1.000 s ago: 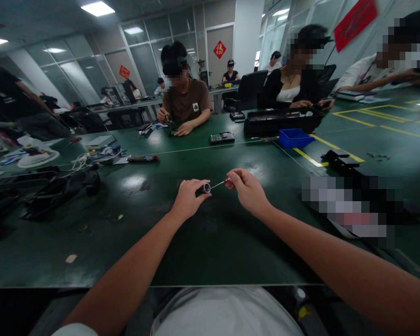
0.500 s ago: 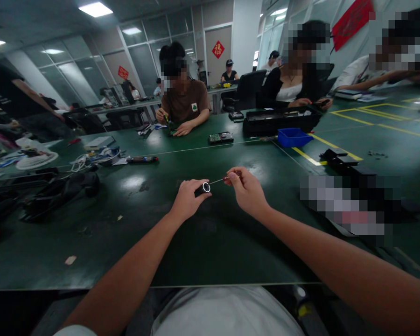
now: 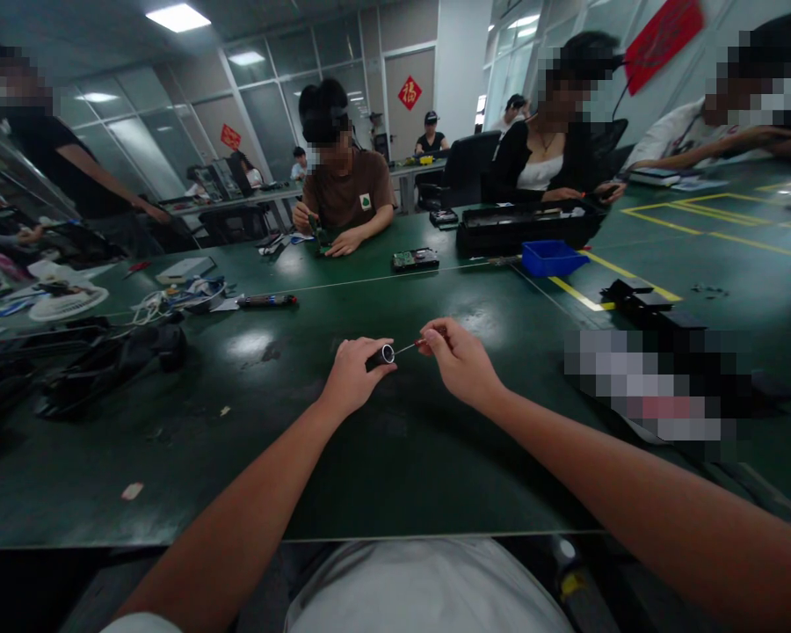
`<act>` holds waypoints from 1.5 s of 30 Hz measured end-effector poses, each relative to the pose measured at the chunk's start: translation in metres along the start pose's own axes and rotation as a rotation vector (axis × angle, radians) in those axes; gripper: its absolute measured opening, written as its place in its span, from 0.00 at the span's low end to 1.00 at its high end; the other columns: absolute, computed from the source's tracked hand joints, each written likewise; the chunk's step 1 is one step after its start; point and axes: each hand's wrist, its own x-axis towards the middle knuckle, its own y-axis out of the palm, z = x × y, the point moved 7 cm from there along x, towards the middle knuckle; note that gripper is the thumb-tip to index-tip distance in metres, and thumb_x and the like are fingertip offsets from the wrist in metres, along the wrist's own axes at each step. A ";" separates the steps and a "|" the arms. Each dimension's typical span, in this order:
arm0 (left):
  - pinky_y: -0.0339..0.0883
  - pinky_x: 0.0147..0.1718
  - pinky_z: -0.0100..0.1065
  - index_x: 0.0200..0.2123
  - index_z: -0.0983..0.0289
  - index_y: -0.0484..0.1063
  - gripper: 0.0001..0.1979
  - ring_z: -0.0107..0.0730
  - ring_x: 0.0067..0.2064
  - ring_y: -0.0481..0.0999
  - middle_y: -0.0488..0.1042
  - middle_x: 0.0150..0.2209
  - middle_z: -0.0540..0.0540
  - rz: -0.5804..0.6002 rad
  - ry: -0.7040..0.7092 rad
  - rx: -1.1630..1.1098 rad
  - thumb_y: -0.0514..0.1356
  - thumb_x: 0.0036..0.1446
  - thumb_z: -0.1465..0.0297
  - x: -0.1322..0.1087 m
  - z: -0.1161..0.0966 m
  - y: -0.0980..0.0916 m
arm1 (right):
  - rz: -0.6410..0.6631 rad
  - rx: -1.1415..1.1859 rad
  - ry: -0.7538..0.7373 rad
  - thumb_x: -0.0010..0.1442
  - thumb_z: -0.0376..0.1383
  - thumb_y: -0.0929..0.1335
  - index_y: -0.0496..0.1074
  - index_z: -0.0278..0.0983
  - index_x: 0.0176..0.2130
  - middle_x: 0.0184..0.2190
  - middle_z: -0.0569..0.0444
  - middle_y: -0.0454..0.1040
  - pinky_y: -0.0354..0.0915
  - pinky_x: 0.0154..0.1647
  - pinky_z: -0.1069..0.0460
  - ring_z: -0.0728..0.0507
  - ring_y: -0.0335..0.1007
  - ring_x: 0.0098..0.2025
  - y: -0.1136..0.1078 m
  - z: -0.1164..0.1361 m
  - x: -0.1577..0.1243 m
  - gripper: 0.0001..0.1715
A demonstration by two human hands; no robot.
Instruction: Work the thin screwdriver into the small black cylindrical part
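Observation:
My left hand (image 3: pixel 354 374) is closed around a small dark cylinder with a silver ring end (image 3: pixel 385 354), held just above the green table (image 3: pixel 409 448). My right hand (image 3: pixel 457 359) pinches a thin screwdriver (image 3: pixel 411 346) with a reddish handle, its metal tip pointing left at the cylinder's open end. Both hands hover near the table's middle, close together.
A blue bin (image 3: pixel 552 257) and a long black tray (image 3: pixel 525 227) stand far right, with black parts (image 3: pixel 636 299) by yellow tape lines. Black gear and cables (image 3: pixel 112 353) lie left. A circuit board (image 3: pixel 415 259) and a dark tool (image 3: pixel 267 301) sit further out. Several people work around the table.
My right hand has drawn a little closer to the left, so the screwdriver tip sits nearer the cylinder's end. The left hand has stayed nearly still.

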 end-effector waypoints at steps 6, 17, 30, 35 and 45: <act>0.60 0.55 0.49 0.55 0.56 0.72 0.20 0.43 0.52 0.72 0.76 0.51 0.54 0.010 -0.009 0.004 0.65 0.59 0.65 0.000 -0.001 0.000 | -0.034 -0.009 0.020 0.68 0.45 0.61 0.69 0.41 0.40 0.32 0.53 0.78 0.67 0.40 0.46 0.42 0.75 0.36 -0.003 0.000 0.001 0.13; 0.62 0.54 0.49 0.55 0.56 0.72 0.21 0.43 0.50 0.73 0.76 0.49 0.55 0.049 -0.025 -0.005 0.66 0.58 0.64 0.000 0.003 0.004 | -0.079 -0.066 -0.098 0.69 0.45 0.60 0.68 0.41 0.42 0.34 0.52 0.77 0.67 0.40 0.46 0.41 0.76 0.37 -0.012 0.013 -0.002 0.13; 0.63 0.56 0.49 0.55 0.56 0.72 0.21 0.43 0.53 0.72 0.76 0.50 0.55 0.065 -0.051 -0.065 0.65 0.59 0.64 -0.001 0.004 0.005 | -0.076 -0.265 -0.122 0.68 0.42 0.60 0.68 0.41 0.39 0.31 0.52 0.76 0.61 0.35 0.47 0.40 0.73 0.33 -0.016 0.020 0.002 0.10; 0.67 0.54 0.44 0.53 0.58 0.73 0.19 0.41 0.53 0.73 0.75 0.51 0.56 0.012 -0.102 -0.172 0.66 0.58 0.66 -0.001 0.007 0.001 | -0.101 -0.269 -0.103 0.68 0.42 0.60 0.69 0.41 0.40 0.32 0.50 0.76 0.62 0.37 0.45 0.39 0.73 0.35 -0.018 0.017 0.004 0.11; 0.69 0.36 0.32 0.50 0.60 0.69 0.15 0.30 0.37 0.74 0.74 0.41 0.55 -0.146 -0.331 -0.833 0.58 0.61 0.62 0.006 0.035 -0.010 | -0.067 -0.297 -0.116 0.69 0.43 0.61 0.69 0.38 0.43 0.36 0.49 0.76 0.63 0.37 0.47 0.41 0.73 0.37 -0.016 0.014 0.004 0.13</act>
